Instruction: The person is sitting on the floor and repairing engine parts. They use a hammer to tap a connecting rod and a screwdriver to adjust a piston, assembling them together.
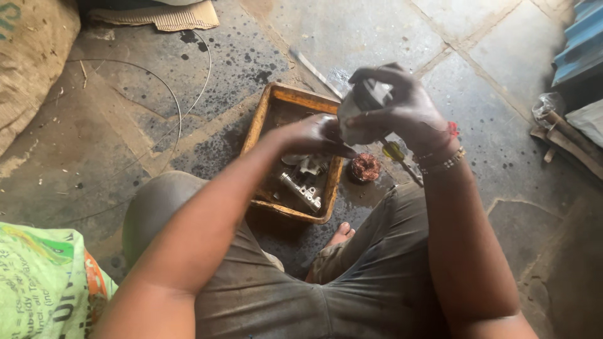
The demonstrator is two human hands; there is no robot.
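Note:
My right hand, greasy and dark, grips a grey metal motor housing held up above the floor. My left hand is blurred and presses against the housing's left side. Below them an orange tray holds metal parts in oily liquid. A copper-wound coil lies on the floor just right of the tray. A yellow-handled screwdriver rests beside the coil, under my right wrist.
Oil stains spot the stone floor. A burlap sack sits at far left, a green printed bag at lower left. Thin wire loops across the floor. Cardboard lies at top, blue sheets and scrap at right.

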